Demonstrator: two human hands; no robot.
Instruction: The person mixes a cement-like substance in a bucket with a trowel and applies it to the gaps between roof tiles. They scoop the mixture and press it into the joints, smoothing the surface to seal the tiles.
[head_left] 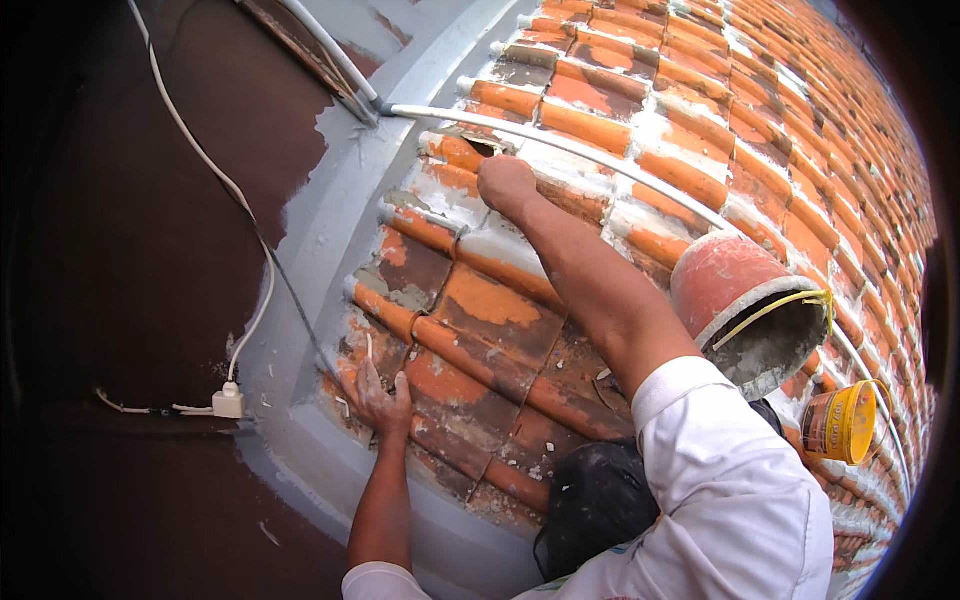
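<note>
- At far left, a white cable (200, 150) is looping over a dark brown surface (110, 300) and running into a white electrical connector (228, 402).
- Beside it, a grey-coated strip (325, 240) is bordering the weathered orange clay roof tiles (490, 297), which are stretching across the middle and right.
- Your left hand (382, 400) is resting on the tiles at their edge near the strip; its fingers (371, 374) are spreading apart, thumb standing away.
- Your right hand (507, 185) is reaching farther up, closing into a fist beside the end of a rounded orange tile (452, 150); you are hiding its fingertips, so I cannot tell what they are gripping.
- Just above that hand, a white pipe (610, 162) is curving across the tiles.
- Right of your sleeve (735, 470), a mortar-crusted reddish bucket (722, 262) is lying tilted, its mouth facing you.
- Farther right, a small yellow tub (823, 422) is sitting tipped.
</note>
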